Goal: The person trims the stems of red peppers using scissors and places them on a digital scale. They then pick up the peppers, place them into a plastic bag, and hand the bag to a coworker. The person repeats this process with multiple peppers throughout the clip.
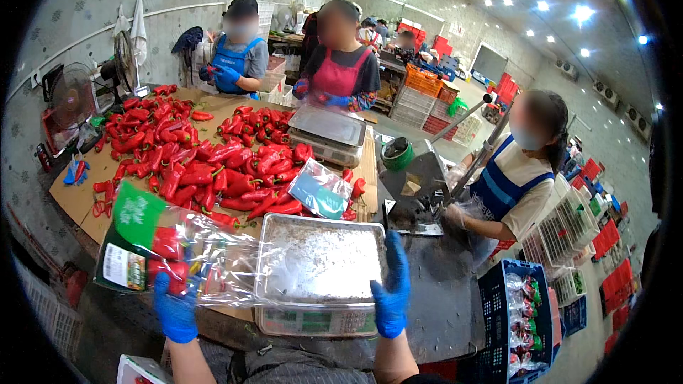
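My left hand (176,309), in a blue glove, grips a clear plastic bag with a green printed end (153,245); red peppers show inside it. The bag lies tilted to the left of a steel weighing scale (318,270), its open end reaching the scale's tray. My right hand (391,291), also in a blue glove, rests on the right rim of the scale's tray with fingers together, holding nothing. A big heap of red peppers (206,160) lies on cardboard just beyond the bag.
A second scale (327,134) stands past the heap, with an empty bag (320,188) leaning near it. Three people in aprons work around the table; one on the right stands at a bag sealing machine (420,195). A blue crate of packed bags (523,320) sits lower right.
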`<action>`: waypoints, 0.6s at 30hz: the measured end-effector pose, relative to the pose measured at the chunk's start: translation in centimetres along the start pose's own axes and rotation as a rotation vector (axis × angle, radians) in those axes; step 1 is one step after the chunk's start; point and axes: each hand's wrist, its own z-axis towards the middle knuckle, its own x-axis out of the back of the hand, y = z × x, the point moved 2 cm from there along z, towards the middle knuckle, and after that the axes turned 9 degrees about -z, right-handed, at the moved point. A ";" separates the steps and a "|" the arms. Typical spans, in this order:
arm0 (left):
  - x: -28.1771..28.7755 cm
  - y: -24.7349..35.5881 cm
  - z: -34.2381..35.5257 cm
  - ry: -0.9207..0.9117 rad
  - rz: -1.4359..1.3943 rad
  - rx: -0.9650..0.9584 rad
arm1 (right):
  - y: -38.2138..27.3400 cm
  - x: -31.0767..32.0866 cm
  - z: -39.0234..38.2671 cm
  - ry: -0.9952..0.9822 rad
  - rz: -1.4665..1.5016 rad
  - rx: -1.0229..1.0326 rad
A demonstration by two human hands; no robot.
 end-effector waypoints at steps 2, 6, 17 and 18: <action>-0.6 -2.0 -1.1 -0.033 0.095 0.083 | -1.3 -2.3 0.1 -0.193 -0.023 0.098; -0.5 -5.5 -3.1 -0.068 0.196 0.226 | -4.3 -6.7 0.9 -0.570 0.053 0.051; -1.7 -5.9 -3.6 0.068 0.142 0.233 | -2.3 -12.6 -5.7 -0.847 0.104 -0.199; -1.6 -5.9 -3.6 0.077 0.106 0.246 | -2.4 -12.6 -5.7 -0.842 0.122 -0.199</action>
